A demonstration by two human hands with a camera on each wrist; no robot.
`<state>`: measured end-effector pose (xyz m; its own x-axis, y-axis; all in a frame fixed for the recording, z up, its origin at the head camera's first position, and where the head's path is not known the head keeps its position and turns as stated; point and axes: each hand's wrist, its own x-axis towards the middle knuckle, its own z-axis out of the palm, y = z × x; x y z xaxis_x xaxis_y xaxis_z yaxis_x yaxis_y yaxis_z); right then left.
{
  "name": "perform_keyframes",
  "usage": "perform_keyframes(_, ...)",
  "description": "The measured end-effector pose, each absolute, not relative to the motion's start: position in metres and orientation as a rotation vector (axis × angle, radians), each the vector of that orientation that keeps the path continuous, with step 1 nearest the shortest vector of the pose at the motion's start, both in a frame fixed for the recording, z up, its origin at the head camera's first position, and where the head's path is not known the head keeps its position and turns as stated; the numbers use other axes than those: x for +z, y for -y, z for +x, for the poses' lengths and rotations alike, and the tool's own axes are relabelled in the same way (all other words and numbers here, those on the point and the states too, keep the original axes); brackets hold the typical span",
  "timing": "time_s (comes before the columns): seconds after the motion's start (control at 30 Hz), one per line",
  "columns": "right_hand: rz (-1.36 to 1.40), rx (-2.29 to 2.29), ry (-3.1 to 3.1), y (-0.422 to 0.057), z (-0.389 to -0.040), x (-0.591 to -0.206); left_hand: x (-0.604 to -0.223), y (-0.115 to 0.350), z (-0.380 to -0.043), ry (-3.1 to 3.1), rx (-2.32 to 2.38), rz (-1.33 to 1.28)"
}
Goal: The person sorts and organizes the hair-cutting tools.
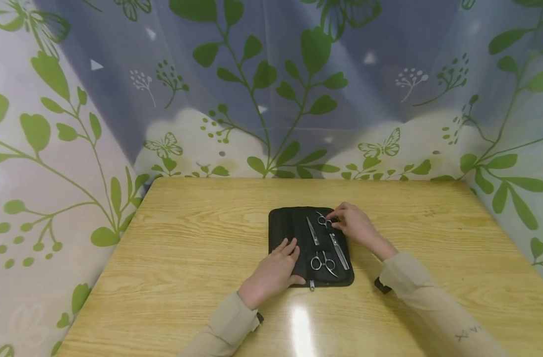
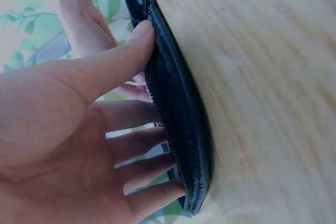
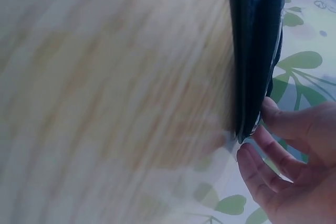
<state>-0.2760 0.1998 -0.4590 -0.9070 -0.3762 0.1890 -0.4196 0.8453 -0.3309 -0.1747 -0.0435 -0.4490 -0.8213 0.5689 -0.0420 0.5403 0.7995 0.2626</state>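
Observation:
A black zippered case (image 1: 280,225) lies unfolded on the table, with two pairs of silver scissors in its right half. The hairdressing scissors (image 1: 323,263) point away, their finger rings near the front edge. Beside them, the thinning scissors (image 1: 340,252) lie the other way round, blades toward the front. My left hand (image 1: 273,272) rests on the case's left part with fingers extended; in the left wrist view its thumb (image 2: 131,45) lies at the zipper edge. At the far right corner, my right hand (image 1: 353,223) pinches a finger ring of the thinning scissors, its fingertips partly hiding the handle.
The case sits on a light wooden table (image 1: 200,223), with a zipper pull (image 1: 312,285) sticking out at its front edge. Behind the table hangs a curtain (image 1: 271,99) printed with leaves and butterflies, which also runs along both sides.

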Motion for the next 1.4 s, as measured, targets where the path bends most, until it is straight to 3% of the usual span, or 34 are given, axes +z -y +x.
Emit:
perform_keyframes(0.8,0.674,0.729,2.922,-0.208,-0.277,-0.461,-0.445,0.046,-0.173,-2.859,0.375,0.893)
perform_keyframes(1.4,0.55,0.785,2.923,-0.211,-0.284,-0.459,-0.447,0.047,-0.176,-2.874,0.381,0.935)
